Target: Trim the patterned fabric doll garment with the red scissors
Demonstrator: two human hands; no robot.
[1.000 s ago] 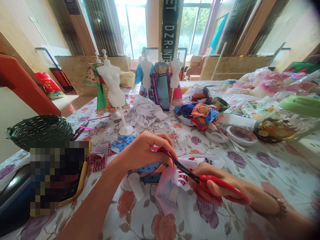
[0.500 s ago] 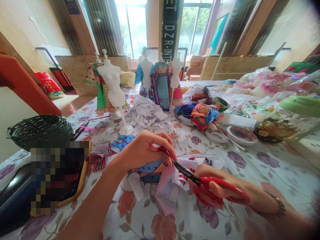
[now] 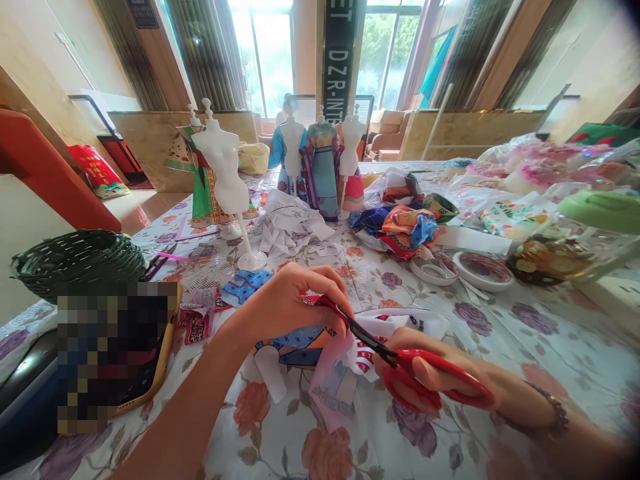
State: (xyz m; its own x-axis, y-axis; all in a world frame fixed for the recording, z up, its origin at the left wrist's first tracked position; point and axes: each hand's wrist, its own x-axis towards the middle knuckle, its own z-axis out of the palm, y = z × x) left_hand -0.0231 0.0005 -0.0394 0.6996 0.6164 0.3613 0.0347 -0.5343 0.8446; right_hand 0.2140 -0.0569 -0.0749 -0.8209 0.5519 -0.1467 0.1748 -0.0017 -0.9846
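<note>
My left hand (image 3: 290, 300) is closed, pinching a red and white patterned fabric piece (image 3: 350, 350) just above the floral tablecloth (image 3: 500, 347). My right hand (image 3: 425, 370) grips red-handled scissors (image 3: 430, 383), whose dark blades (image 3: 365, 333) reach into the fabric right at my left fingertips. A blue patterned cloth piece (image 3: 295, 343) lies under my left hand. More white printed fabric (image 3: 400, 323) spreads behind the blades.
A white mannequin stand (image 3: 225, 180) and dressed mannequins (image 3: 320, 167) stand further back. A green woven basket (image 3: 75, 260) and a phone in a yellow case (image 3: 115, 353) sit at left. Colourful fabric scraps (image 3: 405, 230), small dishes (image 3: 483, 270) and a glass jar (image 3: 565, 257) lie right.
The scissors and my right hand have shifted slightly left along the fabric. My left hand keeps its pinch in nearly the same place.
</note>
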